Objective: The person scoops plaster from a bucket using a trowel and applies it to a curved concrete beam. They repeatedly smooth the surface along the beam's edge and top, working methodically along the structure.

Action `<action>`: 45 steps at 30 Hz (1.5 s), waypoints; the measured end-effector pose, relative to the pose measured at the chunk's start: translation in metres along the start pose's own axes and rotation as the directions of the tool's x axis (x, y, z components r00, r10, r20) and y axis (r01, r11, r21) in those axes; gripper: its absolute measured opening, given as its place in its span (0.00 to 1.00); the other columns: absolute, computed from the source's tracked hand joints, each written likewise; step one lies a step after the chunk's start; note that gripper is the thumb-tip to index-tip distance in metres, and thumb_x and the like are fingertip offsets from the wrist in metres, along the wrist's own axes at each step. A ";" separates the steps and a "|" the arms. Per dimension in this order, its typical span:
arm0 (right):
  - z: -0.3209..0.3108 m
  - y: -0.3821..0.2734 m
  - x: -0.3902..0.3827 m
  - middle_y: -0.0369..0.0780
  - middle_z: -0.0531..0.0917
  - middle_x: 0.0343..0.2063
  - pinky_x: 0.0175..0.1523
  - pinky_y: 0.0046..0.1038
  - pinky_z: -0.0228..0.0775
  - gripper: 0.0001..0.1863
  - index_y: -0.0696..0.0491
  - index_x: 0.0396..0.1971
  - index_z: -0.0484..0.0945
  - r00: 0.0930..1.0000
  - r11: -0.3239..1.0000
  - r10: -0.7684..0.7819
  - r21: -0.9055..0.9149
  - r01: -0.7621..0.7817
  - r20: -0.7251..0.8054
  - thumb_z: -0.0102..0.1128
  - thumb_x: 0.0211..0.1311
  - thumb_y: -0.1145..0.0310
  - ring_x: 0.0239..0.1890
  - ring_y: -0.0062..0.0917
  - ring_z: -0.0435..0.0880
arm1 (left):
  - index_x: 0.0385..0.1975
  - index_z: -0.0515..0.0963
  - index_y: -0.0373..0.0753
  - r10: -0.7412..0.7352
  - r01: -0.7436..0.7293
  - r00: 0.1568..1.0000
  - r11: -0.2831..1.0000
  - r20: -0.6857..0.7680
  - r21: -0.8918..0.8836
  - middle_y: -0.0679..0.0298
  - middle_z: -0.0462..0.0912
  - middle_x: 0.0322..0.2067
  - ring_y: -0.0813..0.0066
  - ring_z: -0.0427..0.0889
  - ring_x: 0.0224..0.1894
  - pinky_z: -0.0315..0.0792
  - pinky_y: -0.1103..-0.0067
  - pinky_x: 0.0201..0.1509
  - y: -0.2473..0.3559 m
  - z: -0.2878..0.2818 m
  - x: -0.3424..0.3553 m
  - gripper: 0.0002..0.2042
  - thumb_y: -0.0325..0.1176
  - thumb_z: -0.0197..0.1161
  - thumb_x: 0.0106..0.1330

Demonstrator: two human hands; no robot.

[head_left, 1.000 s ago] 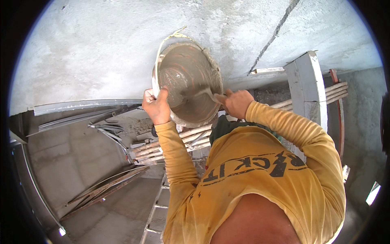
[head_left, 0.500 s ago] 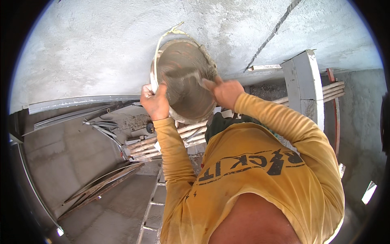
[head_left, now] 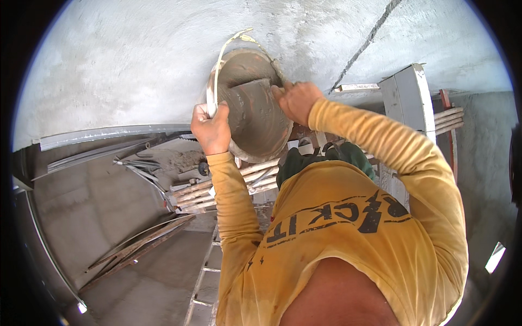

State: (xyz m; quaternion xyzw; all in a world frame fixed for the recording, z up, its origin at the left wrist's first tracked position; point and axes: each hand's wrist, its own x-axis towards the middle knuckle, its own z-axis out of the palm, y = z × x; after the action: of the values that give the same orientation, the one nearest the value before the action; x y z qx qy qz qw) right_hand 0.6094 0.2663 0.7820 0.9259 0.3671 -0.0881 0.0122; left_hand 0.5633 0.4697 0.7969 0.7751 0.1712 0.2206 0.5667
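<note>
A round bucket (head_left: pixel 255 130) hangs tilted from my hand against the plastered surface, its inside coated with wet grey mortar, with a pale cord handle looped over it. My left hand (head_left: pixel 213 127) grips the bucket's left rim at the handle, thumb on top. My right hand (head_left: pixel 298 103) is closed at the right side of the bucket on a tool with a flat, mortar-covered blade (head_left: pixel 251 92) that lies against the mortar inside. The tool's handle is mostly hidden by my fingers.
Several wooden poles (head_left: pixel 190 198) lie below the bucket, near a pale boxed column (head_left: pixel 399 98) at right. A ladder (head_left: pixel 206 269) stands lower left of my body. Bundled metal strips (head_left: pixel 136 168) and long boards (head_left: pixel 141 244) are on the left, over a concrete floor (head_left: pixel 92 217).
My right hand and the blade have moved upward inside the bucket, toward its upper right rim. The bucket and my left hand have shifted only slightly.
</note>
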 end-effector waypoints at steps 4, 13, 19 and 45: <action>-0.018 -0.010 -0.002 0.41 0.82 0.43 0.45 0.33 0.76 0.18 0.50 0.50 0.76 0.978 0.989 -0.120 -0.069 0.133 0.169 0.52 0.59 0.69 0.45 0.33 0.82 | 0.22 0.70 0.35 0.021 -0.018 0.994 0.999 0.108 -0.027 0.74 0.71 0.19 0.90 0.63 0.21 0.58 0.87 0.23 0.018 -0.002 0.006 0.08 0.25 0.65 0.54; -0.023 0.019 -0.026 0.45 0.85 0.34 0.48 0.35 0.74 0.15 0.54 0.38 0.81 0.946 0.958 -0.178 0.269 0.103 0.270 0.57 0.57 0.60 0.40 0.37 0.84 | 0.22 0.69 0.37 -0.011 0.025 0.942 0.999 0.336 -0.037 0.74 0.71 0.19 0.92 0.62 0.21 0.57 0.88 0.24 0.039 -0.016 0.010 0.10 0.21 0.65 0.54; 0.008 0.017 -0.062 0.46 0.83 0.29 0.44 0.33 0.76 0.32 0.53 0.58 0.71 0.868 0.437 -0.092 0.803 -0.405 0.489 0.46 0.65 0.44 0.28 0.33 0.83 | 0.22 0.69 0.37 0.052 -0.005 0.960 0.986 0.276 -0.167 0.73 0.72 0.20 0.90 0.65 0.22 0.61 0.88 0.26 0.040 -0.021 -0.008 0.10 0.18 0.66 0.53; 0.095 0.208 -0.366 0.39 0.81 0.24 0.18 0.20 0.72 0.26 0.54 0.61 0.65 0.424 -0.420 0.802 0.902 -0.099 0.420 0.50 0.65 0.61 0.14 0.19 0.77 | 0.22 0.68 0.33 -0.124 0.144 0.985 0.972 -0.116 0.186 0.62 0.74 0.24 0.76 0.70 0.27 0.69 0.76 0.34 -0.078 0.027 -0.065 0.10 0.26 0.65 0.55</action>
State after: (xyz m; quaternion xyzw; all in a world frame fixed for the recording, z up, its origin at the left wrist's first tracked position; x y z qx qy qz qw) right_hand 0.4754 -0.1418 0.7432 0.6449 -0.3224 -0.0582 -0.6904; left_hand 0.5215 0.4377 0.7062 0.8009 0.2731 0.2041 0.4923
